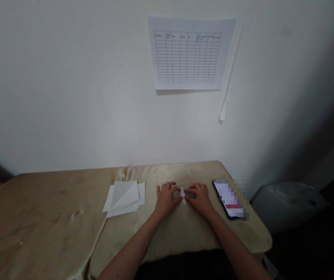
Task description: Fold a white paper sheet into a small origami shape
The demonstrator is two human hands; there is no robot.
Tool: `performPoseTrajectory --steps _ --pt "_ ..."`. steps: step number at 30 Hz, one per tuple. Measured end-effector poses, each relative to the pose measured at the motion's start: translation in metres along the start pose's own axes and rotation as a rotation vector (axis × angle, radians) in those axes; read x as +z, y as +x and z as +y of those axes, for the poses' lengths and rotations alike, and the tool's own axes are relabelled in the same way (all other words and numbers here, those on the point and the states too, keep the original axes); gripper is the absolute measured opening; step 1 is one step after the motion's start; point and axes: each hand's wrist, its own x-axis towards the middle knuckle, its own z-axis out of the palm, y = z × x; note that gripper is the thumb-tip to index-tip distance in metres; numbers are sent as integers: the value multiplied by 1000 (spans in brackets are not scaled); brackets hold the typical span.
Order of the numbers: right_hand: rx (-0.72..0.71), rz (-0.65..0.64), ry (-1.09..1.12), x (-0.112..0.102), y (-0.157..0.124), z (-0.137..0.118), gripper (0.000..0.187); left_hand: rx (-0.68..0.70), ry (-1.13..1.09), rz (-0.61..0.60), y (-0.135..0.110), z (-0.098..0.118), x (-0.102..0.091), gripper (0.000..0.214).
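Between my two hands is a small, narrow piece of folded white paper [183, 195], pointed at its far and near ends. The thumb and index finger of my left hand [168, 197] pinch its left edge, while the other fingers spread over the tabletop. From the other side, my right hand [197, 197] grips the right edge with thumb and index finger. Left of my hands lies a loose stack of white paper sheets [123, 198], the top one showing a diagonal crease. The details of the folds are too small to make out.
A lit phone [228, 200] lies near the right edge of the tan-covered table [184, 229]. A printed grid sheet [188, 56] hangs on the white wall behind. Beyond the table's right edge stands a pale plastic container [286, 206].
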Motion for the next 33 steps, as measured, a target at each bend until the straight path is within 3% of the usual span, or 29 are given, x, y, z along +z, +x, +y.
performPoseTrajectory --steps 11,19,33 --pt "39 -33 -3 -2 1 -3 24 7 -28 6 0 -1 1 14" --pt "-3 -9 20 -4 -1 -7 12 -1 -31 -8 0 3 -3 7" --pt "-242 15 48 -8 -2 -4 18 108 13 33 -3 -2 -1 8"
